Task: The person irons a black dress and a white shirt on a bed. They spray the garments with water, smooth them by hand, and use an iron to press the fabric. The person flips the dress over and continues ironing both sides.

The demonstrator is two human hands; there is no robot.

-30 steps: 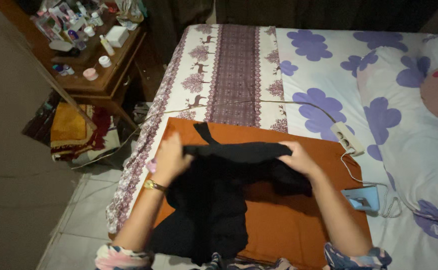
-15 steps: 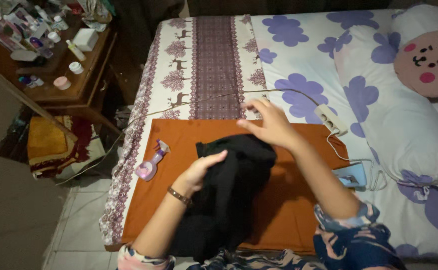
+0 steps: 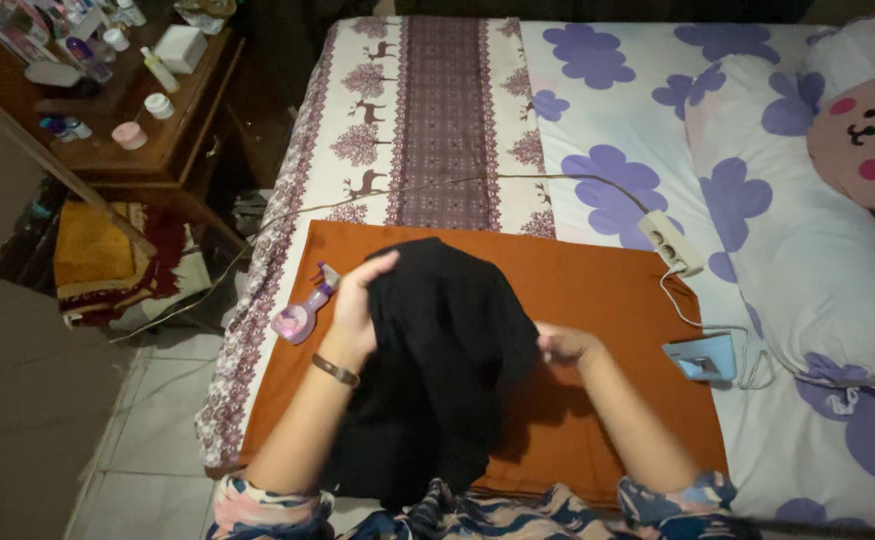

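A: Grip? Left hand [image 3: 357,300] clamped on the upper left edge of the black garment [image 3: 437,370]; right hand [image 3: 565,345] pinching its right edge, fingers together.

B: Place, progress? Centre frame, on the orange cloth [image 3: 597,290]; gathered into a rumpled strip, not yet flat; smoothing seemingly left.

A: Axis? Long axis top to bottom of frame; lower end hangs off the bed [image 3: 607,130] edge.

The left hand [image 3: 359,298] is raised with fingers curled, its wrist bent and forearm stretched forward. The right hand [image 3: 563,345] sits lower, fingers seemingly pinched together, though shadow blurs them.
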